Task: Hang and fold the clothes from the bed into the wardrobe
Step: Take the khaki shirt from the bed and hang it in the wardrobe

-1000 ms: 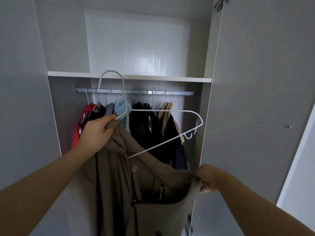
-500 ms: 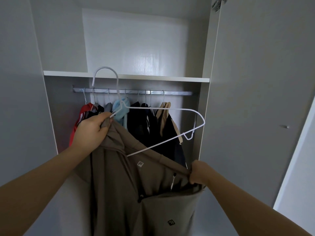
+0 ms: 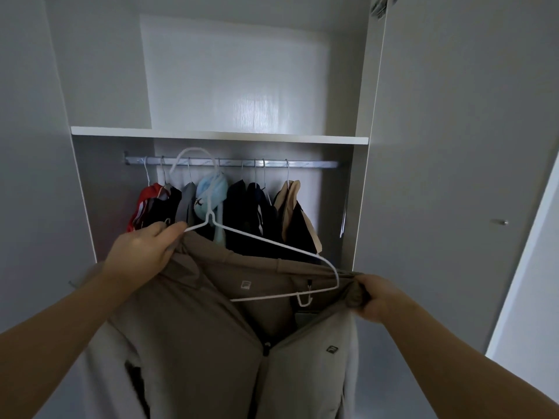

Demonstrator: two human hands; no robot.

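Note:
I hold a taupe zip jacket (image 3: 193, 334) up in front of the open wardrobe. My left hand (image 3: 142, 252) grips its left shoulder together with one end of a white wire hanger (image 3: 272, 241). My right hand (image 3: 373, 297) pinches the bunched fabric of the right shoulder. The hanger's right end lies inside the open collar, near the right shoulder, and its hook (image 3: 193, 158) stands up in front of the rail (image 3: 311, 163). The jacket front is unzipped at the top.
Several garments hang on the left and middle of the rail: red (image 3: 142, 207), grey, light blue (image 3: 211, 192), dark (image 3: 251, 213) and tan (image 3: 290, 201). The rail's right end is bare. A white shelf (image 3: 217, 136) sits above. The wardrobe door (image 3: 453, 176) stands open at right.
The hanger has tipped down to the right, its right end dropping into the jacket's collar. My right hand has pulled the right shoulder out and up. The hook now sits lower, level with the rail.

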